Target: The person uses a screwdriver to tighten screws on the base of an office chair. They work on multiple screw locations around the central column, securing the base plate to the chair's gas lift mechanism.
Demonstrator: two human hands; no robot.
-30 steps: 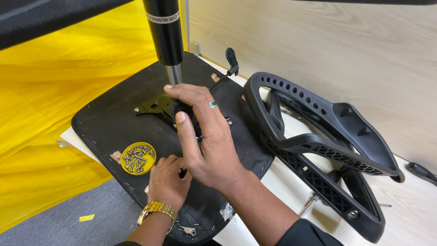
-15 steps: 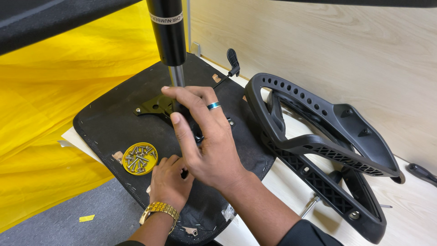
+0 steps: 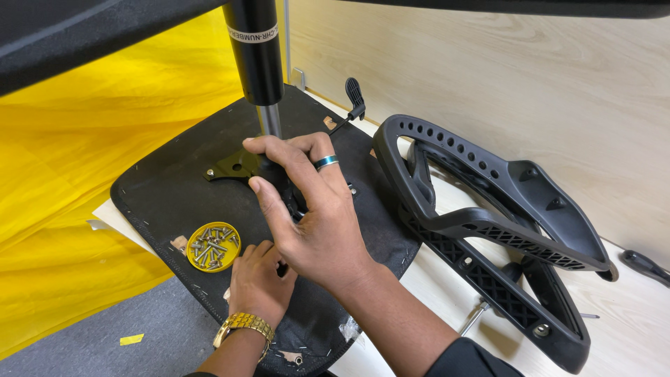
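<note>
Two hands on an upturned black seat base (image 3: 174,202), which lies flat on pale wood flooring (image 3: 628,314). Left hand (image 3: 259,283), gold watch on the wrist, sits at the base's near edge, fingers curled down against the fabric; can't tell if they pinch anything. Right hand (image 3: 314,209), ring on one finger, crosses over the left and reaches to the middle of the base; fingers half curled around the black metal mechanism plate (image 3: 234,166) at the foot of the gas-lift column (image 3: 257,63). Palm hides the contact, so grip state unclear. Small round yellow dish of screws (image 3: 213,246) rests on the base near its near-left edge, just left of the left hand, not touching it. Column stands upright from the plate, chrome rod below, black sleeve above. Thin lever with a black paddle (image 3: 354,98) juts out at the base's far edge. Black plastic armrest frames (image 3: 488,223) lie on the floor beside the right edge. Yellow sheet (image 3: 84,174) runs under the left edge
</note>
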